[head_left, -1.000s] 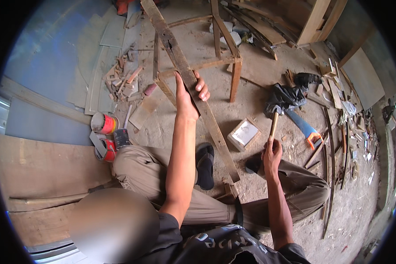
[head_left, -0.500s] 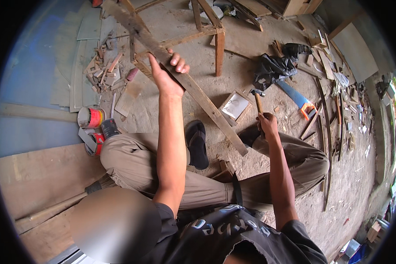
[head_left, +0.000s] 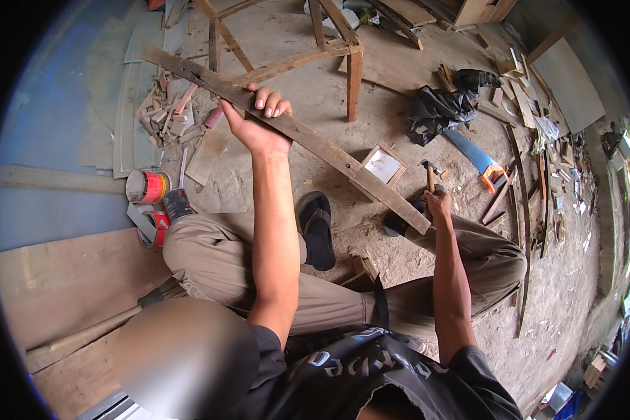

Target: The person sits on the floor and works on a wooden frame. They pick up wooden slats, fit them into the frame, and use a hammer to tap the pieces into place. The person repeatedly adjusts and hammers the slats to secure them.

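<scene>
A long, worn wooden strip [head_left: 322, 150] slants from upper left to lower right in front of me. My left hand [head_left: 259, 126] grips it near the middle, fingers over its far edge and thumb along the near side. By its lower right end, my right hand [head_left: 437, 203] is wrapped round the wooden handle of a hammer [head_left: 430, 175], whose dark metal head points away from me. Past the strip's lower half lies a small wooden frame or box [head_left: 383, 166] with a pale inside, partly covered by the strip.
A wooden stool-like frame [head_left: 355, 80] stands ahead. To the right lie a handsaw [head_left: 472, 154] with blue blade, a black plastic bag [head_left: 437, 112] and scattered wood offcuts [head_left: 521, 105]. On the left are tins [head_left: 147, 187], a wood scrap pile [head_left: 168, 115] and a broom [head_left: 105, 325].
The wooden strip has turned to lie flatter, its upper end moving down and left, its lower end right. My right hand and the hammer have shifted slightly right and nearer.
</scene>
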Tool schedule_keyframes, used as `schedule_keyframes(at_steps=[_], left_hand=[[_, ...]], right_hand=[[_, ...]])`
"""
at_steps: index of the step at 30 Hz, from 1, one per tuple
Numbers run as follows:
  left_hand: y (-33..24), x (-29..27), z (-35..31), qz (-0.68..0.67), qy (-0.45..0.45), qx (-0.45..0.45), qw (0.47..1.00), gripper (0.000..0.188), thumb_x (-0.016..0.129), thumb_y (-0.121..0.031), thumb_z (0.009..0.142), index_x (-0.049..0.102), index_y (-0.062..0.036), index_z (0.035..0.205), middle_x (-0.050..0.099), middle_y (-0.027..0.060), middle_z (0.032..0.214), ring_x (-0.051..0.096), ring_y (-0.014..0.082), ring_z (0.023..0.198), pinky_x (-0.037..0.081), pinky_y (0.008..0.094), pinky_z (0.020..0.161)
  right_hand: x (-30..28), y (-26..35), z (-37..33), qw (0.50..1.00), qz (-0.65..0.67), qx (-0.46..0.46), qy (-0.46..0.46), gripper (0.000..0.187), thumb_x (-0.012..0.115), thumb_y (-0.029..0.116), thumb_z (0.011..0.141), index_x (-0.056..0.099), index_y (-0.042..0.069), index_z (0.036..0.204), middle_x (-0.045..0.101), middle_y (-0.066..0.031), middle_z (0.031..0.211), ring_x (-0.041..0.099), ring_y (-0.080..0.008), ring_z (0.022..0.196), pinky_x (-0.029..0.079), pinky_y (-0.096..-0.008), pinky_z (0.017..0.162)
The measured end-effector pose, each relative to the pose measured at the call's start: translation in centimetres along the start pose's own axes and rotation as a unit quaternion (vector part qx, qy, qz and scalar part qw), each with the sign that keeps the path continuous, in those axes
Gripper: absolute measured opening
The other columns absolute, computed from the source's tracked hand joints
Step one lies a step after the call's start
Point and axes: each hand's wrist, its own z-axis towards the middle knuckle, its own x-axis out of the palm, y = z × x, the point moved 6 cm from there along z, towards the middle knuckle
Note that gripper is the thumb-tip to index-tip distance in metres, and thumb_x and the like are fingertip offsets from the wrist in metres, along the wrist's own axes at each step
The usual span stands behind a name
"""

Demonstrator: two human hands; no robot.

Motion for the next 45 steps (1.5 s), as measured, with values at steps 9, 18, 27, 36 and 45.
schedule_keyframes(at_steps=[9,18,27,36,45], left_hand=[[0.8,0.0,-0.1,0.084,-0.132,0.077,0.985,0.051,0.043,-0.053,0.095,0.05,-0.0133,0.128,0.047,0.0033,0.085,0.041,0.0187,0.078,0.035,0.0346,0.075],[1.1,1.4,-0.1,0.041,-0.076,0.085,0.993,0.062,0.056,-0.039,0.093,0.033,-0.0058,0.139,0.03,0.012,0.148,0.026,0.0265,0.138,0.018,0.0502,0.116],[1.3,0.0,0.0,0.056,-0.12,0.068,0.989,0.06,0.058,-0.041,0.092,0.038,-0.0052,0.136,0.041,0.0104,0.14,0.035,0.0254,0.131,0.024,0.0483,0.113],[2.1,2.4,-1.2,0.127,-0.151,0.07,0.978,0.061,0.06,-0.038,0.091,0.032,-0.0094,0.137,0.049,0.012,0.127,0.046,0.0229,0.122,0.032,0.0556,0.107],[-0.4,2.4,-1.7,0.289,-0.173,0.192,0.922,0.022,0.064,-0.026,0.09,0.053,-0.0096,0.099,0.055,0.0016,0.082,0.053,0.0135,0.073,0.045,0.0321,0.066]], right_hand=[[-1.2,-4.7,2.6,0.995,0.098,-0.018,0.001,0.02,0.064,0.017,0.078,0.067,-0.003,0.076,0.057,-0.0048,0.057,0.052,-0.0117,0.046,0.038,-0.0301,0.042],[-0.1,-4.9,1.3,0.997,-0.068,0.034,0.002,0.024,0.059,0.015,0.071,0.067,-0.005,0.081,0.062,-0.0112,0.058,0.063,-0.0202,0.053,0.048,-0.0334,0.051],[0.3,-3.2,-0.1,0.996,-0.06,0.066,0.025,0.027,0.058,0.015,0.072,0.067,-0.006,0.087,0.063,-0.0128,0.061,0.063,-0.0208,0.053,0.049,-0.0333,0.051],[-0.4,-6.2,1.8,0.994,-0.061,0.086,-0.001,0.02,0.061,0.015,0.076,0.064,-0.005,0.079,0.06,-0.0106,0.059,0.059,-0.0169,0.049,0.044,-0.0312,0.044],[-4.0,13.8,-6.4,0.916,0.376,-0.086,-0.111,0.026,0.057,0.018,0.094,0.043,0.004,0.11,0.057,-0.0059,0.066,0.048,-0.0087,0.045,0.035,-0.022,0.033]])
